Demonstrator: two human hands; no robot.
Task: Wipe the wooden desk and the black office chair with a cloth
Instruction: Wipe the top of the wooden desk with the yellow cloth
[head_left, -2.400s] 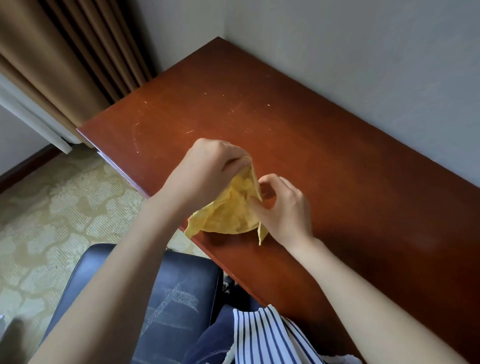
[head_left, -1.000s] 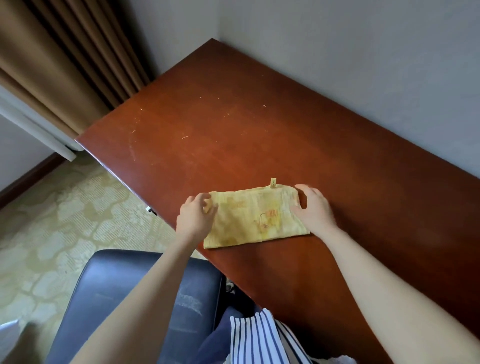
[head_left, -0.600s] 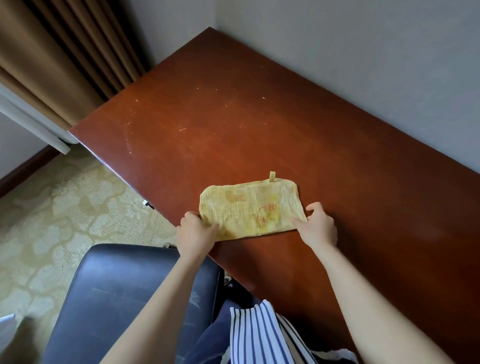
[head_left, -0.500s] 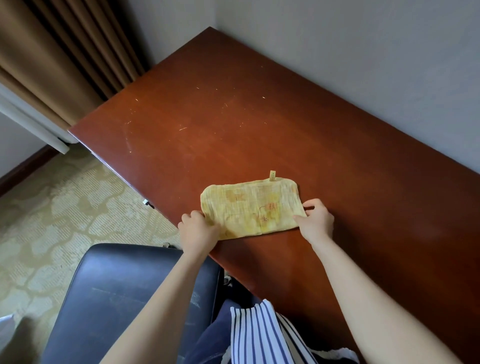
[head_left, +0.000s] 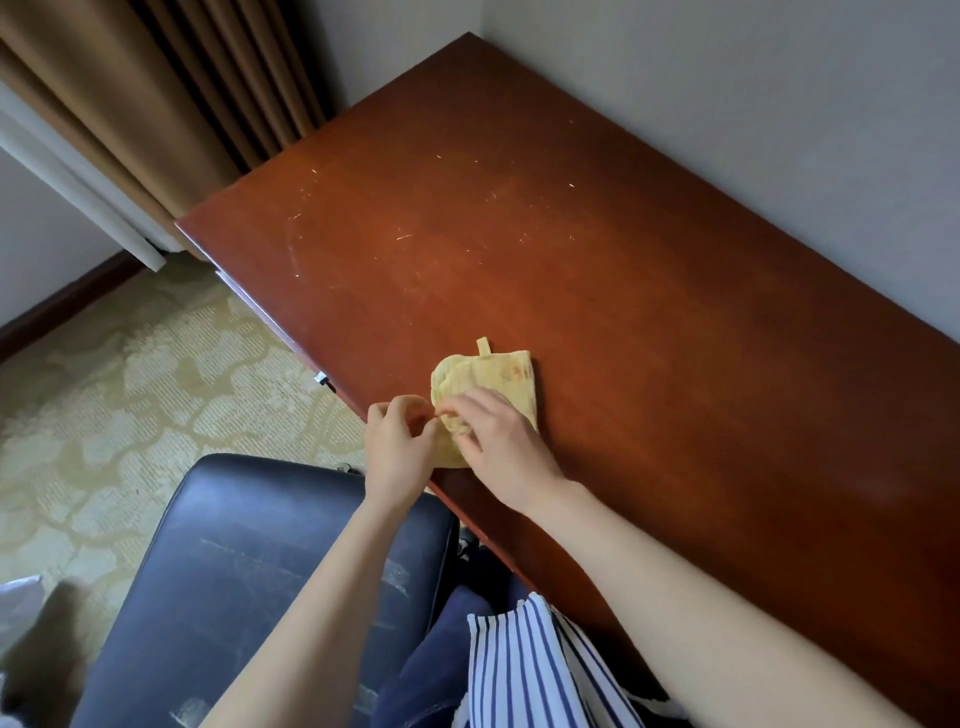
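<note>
No brand or readable writing shows anywhere; the yellow cloth (head_left: 485, 382) carries only faint orange print, too blurred to make out, and a small loop tab sticks out from its far edge.

The tabletop (head_left: 597, 270) is glossy reddish-brown wood, marked with pale scratches and specks toward its far left end. It stands against a plain grey wall (head_left: 753, 104), with brown curtains (head_left: 171, 98) hanging at the left corner. Patterned beige carpet (head_left: 119, 374) covers the floor, and a black office chair (head_left: 234, 571), its seat scuffed with whitish streaks, sits at the near edge of the tabletop. A striped blue-and-white garment (head_left: 524, 670) shows at the bottom.

The cloth lies folded on the tabletop close to the near edge. The right hand (head_left: 501, 441) rests on its near half, fingers curled and pinching a fold at the cloth's left side. The left hand (head_left: 397, 441) sits just beside it at the tabletop's edge, fingers curled in toward the same fold, apparently pinching the cloth's near left corner. The far half of the cloth lies uncovered beyond both hands.
</note>
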